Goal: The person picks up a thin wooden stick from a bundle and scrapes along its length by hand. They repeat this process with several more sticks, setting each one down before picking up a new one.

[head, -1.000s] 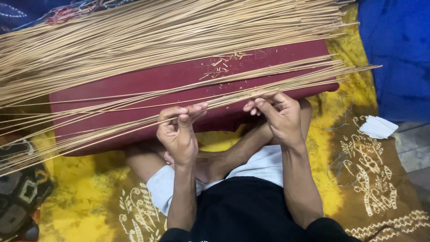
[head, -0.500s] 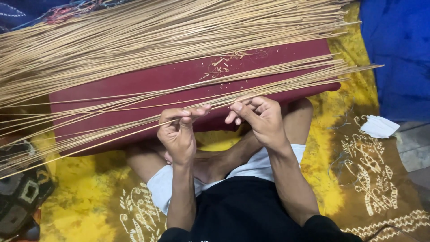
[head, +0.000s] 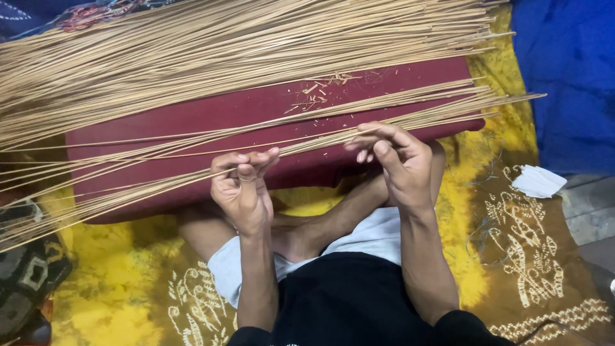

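Sticks: thin tan sticks (head: 384,115) fan out across the maroon cushion (head: 192,122) in front of me, tips pointing right past the cushion's end, the other ends running off the left edge of view
Left hand: my left hand (head: 242,189) is curled with thumb and fingertips pressed together, pinching a few of the near sticks at the cushion's front edge
Right hand: my right hand (head: 398,160) sits to the right of the left one, fingers bent and closed over the same near bunch, thumb raised toward me; how many sticks it grips I cannot tell
Near bunch: the sticks I hold lie at the front of the cushion, slanting up from lower left to upper right, and pass through both hands
Big pile: a thicker heap of sticks (head: 224,45) lies along the far side of the cushion, apart from the ones in my fingers
Shavings: small tan chips (head: 320,86) sit on the bare cushion top between the heap and the near bunch
Cushion: it rests across my crossed legs (head: 333,221), which show beneath its front edge
Ground cloth: a yellow and brown patterned cloth (head: 512,211) spreads under me
Right side: a crumpled white scrap (head: 538,181) lies on the cloth's right edge, with blue fabric (head: 570,64) beyond it
Left side: a dark patterned bag (head: 29,275) sits at the lower left, just under the stick ends
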